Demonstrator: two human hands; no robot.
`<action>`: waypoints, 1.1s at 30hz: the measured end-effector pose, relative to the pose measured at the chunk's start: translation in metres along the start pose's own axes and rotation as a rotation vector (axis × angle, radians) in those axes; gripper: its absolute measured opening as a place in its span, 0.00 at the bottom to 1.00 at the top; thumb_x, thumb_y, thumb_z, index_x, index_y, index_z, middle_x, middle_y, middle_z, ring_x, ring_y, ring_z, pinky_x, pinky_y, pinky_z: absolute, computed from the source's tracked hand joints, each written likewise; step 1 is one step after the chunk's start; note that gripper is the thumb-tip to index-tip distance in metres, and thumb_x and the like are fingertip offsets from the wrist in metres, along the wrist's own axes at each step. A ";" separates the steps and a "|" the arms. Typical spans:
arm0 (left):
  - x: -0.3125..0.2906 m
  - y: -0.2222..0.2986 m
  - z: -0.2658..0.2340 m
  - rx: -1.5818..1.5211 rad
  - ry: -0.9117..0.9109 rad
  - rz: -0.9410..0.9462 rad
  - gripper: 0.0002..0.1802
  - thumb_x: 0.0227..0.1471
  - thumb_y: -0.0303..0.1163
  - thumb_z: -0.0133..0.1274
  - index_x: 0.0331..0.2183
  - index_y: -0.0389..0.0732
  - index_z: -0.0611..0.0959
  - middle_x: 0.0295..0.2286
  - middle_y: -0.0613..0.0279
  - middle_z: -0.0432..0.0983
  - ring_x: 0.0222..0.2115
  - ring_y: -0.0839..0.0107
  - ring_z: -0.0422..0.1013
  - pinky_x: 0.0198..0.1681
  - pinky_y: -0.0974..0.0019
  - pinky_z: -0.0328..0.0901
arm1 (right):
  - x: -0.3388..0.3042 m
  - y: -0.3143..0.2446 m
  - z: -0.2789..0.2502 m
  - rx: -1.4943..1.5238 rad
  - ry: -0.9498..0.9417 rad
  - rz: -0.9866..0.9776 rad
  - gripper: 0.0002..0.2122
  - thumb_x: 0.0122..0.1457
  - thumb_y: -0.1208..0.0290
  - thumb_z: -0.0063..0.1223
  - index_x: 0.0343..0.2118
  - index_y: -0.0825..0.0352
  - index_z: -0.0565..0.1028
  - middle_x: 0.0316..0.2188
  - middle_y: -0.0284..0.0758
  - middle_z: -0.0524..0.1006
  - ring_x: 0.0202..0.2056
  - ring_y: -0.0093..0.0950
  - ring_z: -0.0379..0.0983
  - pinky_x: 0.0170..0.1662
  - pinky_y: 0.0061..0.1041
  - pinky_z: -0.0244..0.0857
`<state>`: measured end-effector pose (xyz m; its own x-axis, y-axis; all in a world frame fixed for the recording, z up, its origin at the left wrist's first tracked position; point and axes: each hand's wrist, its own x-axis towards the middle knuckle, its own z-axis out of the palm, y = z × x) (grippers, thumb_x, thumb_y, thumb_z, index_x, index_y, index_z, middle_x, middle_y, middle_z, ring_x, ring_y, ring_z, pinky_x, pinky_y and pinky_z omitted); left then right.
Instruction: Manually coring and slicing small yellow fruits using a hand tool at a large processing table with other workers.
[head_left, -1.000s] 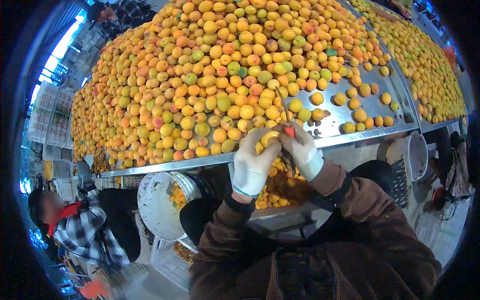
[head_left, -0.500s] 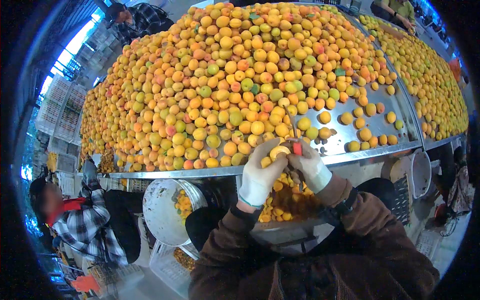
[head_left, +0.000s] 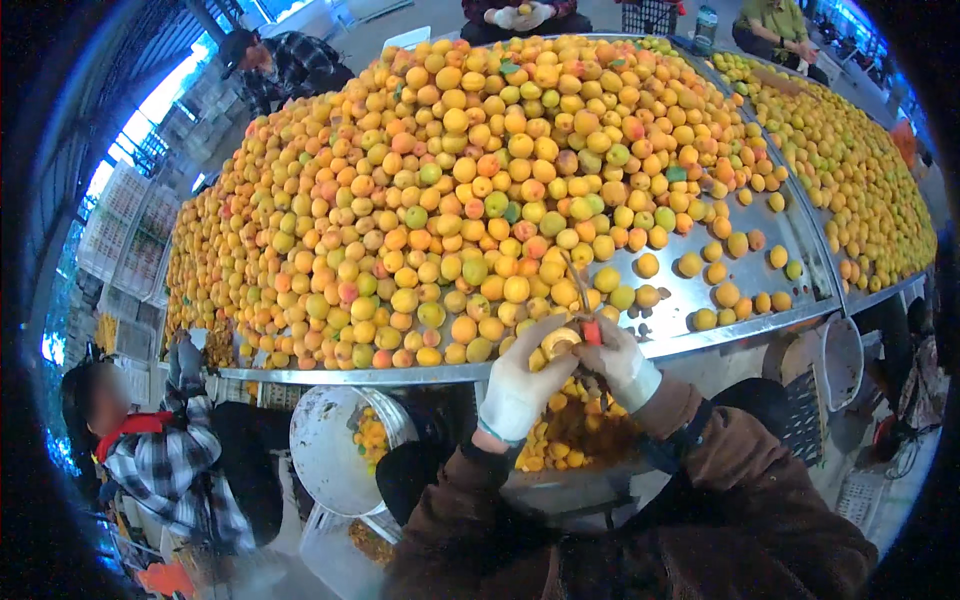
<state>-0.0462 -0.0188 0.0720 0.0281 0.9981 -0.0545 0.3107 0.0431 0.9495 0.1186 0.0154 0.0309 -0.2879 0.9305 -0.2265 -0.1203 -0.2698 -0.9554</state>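
Observation:
Both my hands wear white gloves and meet just in front of the metal table's near edge. My left hand (head_left: 522, 388) is closed around an apricot (head_left: 559, 343), whose pale cut-looking face shows between the fingers. My right hand (head_left: 622, 368) grips a red-handled tool (head_left: 591, 331) right against that fruit. A thin dark shaft rises from the red handle toward the pile; its exact kind is unclear. Beyond my hands, a big heap of apricots (head_left: 420, 210) covers the table. Beneath them, a container of orange apricot pieces (head_left: 555, 440) stands partly hidden by my wrists.
The table's metal rim (head_left: 350, 376) runs across in front of me. At left stand a white bucket (head_left: 322, 440) with orange pieces inside and a person in a checked shirt (head_left: 165, 455). A pale tub (head_left: 842, 362) is at right. Other people sit around the table's far side.
The view has tilted up, so the table sits lower and a co-worker's gloved hands show at the far side. My hands stay together on the apricot, with the red-handled tool against it.

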 end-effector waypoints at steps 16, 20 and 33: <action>-0.001 -0.001 -0.005 0.027 -0.018 0.074 0.23 0.51 0.29 0.53 0.50 0.37 0.75 0.39 0.57 0.76 0.35 0.77 0.71 0.40 0.72 0.67 | -0.006 -0.021 0.004 0.123 -0.102 0.159 0.17 0.51 0.70 0.56 0.45 0.68 0.72 0.34 0.31 0.75 0.36 0.22 0.70 0.39 0.21 0.66; -0.003 -0.014 -0.004 -0.001 0.005 0.063 0.23 0.49 0.28 0.54 0.49 0.35 0.75 0.39 0.52 0.75 0.39 0.67 0.72 0.44 0.69 0.66 | -0.005 -0.020 0.010 0.087 -0.099 0.095 0.18 0.55 0.73 0.52 0.49 0.68 0.68 0.29 0.30 0.72 0.23 0.19 0.67 0.25 0.17 0.61; 0.001 -0.024 0.000 -0.033 -0.065 -0.100 0.25 0.47 0.27 0.55 0.50 0.35 0.74 0.39 0.49 0.76 0.41 0.67 0.72 0.46 0.67 0.66 | 0.020 0.056 -0.002 -0.123 0.024 -0.143 0.18 0.51 0.64 0.59 0.42 0.68 0.71 0.32 0.39 0.75 0.35 0.31 0.72 0.39 0.29 0.68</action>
<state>-0.0538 -0.0184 0.0494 0.0604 0.9839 -0.1682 0.2837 0.1446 0.9479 0.1082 0.0190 -0.0278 -0.2532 0.9632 -0.0903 -0.0412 -0.1040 -0.9937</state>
